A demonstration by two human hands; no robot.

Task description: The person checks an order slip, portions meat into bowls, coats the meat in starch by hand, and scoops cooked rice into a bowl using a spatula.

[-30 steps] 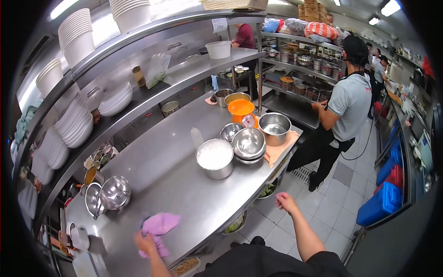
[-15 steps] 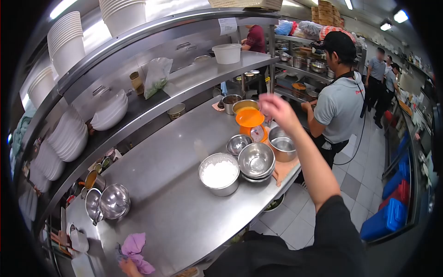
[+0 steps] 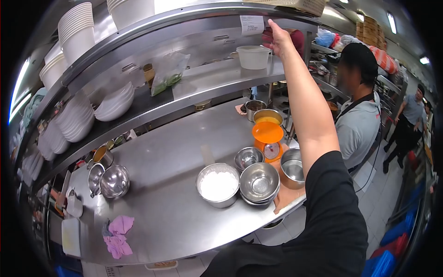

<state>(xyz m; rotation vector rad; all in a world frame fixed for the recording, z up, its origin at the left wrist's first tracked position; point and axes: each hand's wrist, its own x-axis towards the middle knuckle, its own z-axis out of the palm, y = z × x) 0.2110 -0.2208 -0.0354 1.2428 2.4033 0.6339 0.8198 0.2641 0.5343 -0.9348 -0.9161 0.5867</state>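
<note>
My right hand (image 3: 278, 40) is raised at the end of my outstretched arm, beside the right edge of a printed paper slip (image 3: 252, 25) on the upper shelf's front rail. Its fingers look apart, with nothing seen in them; whether they touch the slip I cannot tell. My left hand is out of view. On the steel table lies a crumpled purple cloth (image 3: 119, 237). Below my right arm are an orange kitchen scale (image 3: 269, 138), a tub of white powder (image 3: 218, 184), stacked steel bowls (image 3: 260, 183) and a steel pot (image 3: 293, 168).
A co-worker in a grey shirt (image 3: 362, 124) stands at the right. On the middle shelf are a white tub (image 3: 253, 57), a plastic bag of greens (image 3: 168, 76) and stacked white bowls (image 3: 115, 102). More steel bowls (image 3: 114, 181) sit at the table's left.
My right hand has risen from above the scale to the paper slip. My left hand has let go of the purple cloth and left the view. The camera view has shifted.
</note>
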